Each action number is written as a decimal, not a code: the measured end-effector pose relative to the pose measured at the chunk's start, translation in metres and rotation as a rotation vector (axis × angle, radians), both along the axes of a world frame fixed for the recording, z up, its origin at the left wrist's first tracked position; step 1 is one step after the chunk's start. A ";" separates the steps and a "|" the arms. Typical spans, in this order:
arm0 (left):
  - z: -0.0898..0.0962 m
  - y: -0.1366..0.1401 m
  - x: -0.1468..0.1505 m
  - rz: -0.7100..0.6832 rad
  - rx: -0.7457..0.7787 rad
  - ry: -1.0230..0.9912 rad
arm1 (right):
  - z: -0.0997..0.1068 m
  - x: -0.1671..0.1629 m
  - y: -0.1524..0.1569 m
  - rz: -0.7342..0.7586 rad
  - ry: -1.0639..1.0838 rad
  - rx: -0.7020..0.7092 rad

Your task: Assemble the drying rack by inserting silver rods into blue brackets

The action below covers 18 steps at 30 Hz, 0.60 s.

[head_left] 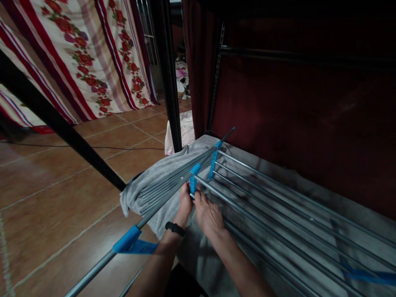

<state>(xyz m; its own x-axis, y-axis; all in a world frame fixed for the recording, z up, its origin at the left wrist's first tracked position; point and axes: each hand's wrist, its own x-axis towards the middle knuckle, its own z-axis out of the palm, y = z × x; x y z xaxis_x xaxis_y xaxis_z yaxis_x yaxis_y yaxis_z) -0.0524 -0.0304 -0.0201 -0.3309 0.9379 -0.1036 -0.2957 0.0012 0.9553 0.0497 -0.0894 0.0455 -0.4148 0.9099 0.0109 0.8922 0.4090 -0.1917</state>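
Note:
A partly assembled rack of grey metal tubes and blue plastic connectors lies before me. My left hand, with a black band on the wrist, is closed about the lower part of a blue plastic connector; some of its fingers are hidden behind it. Close beside it, my right hand pinches the end of a short-looking metal tube at the connector's bottom. Farther back, a second blue connector joins more tubes. Another connector sits on the long tube at lower left.
Several loose tubes lie on a grey blanket. Black metal posts frame the space at left and centre. A dark red cloth hangs behind. A floral curtain hangs over the tiled floor, which a thin cable crosses.

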 end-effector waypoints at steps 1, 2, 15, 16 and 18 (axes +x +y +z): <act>-0.001 0.001 0.000 0.006 -0.014 -0.040 | 0.001 0.001 0.000 0.005 -0.009 0.002; -0.001 0.001 0.001 0.005 -0.031 -0.061 | 0.002 0.001 0.000 0.009 -0.014 0.003; 0.001 0.005 0.002 0.016 -0.032 -0.028 | 0.010 -0.003 0.001 -0.030 -0.023 -0.037; 0.002 0.005 0.002 0.010 -0.027 -0.031 | 0.009 -0.004 0.000 -0.030 -0.020 -0.023; 0.005 0.004 0.002 0.004 -0.029 -0.039 | 0.008 -0.008 -0.001 -0.038 -0.017 0.013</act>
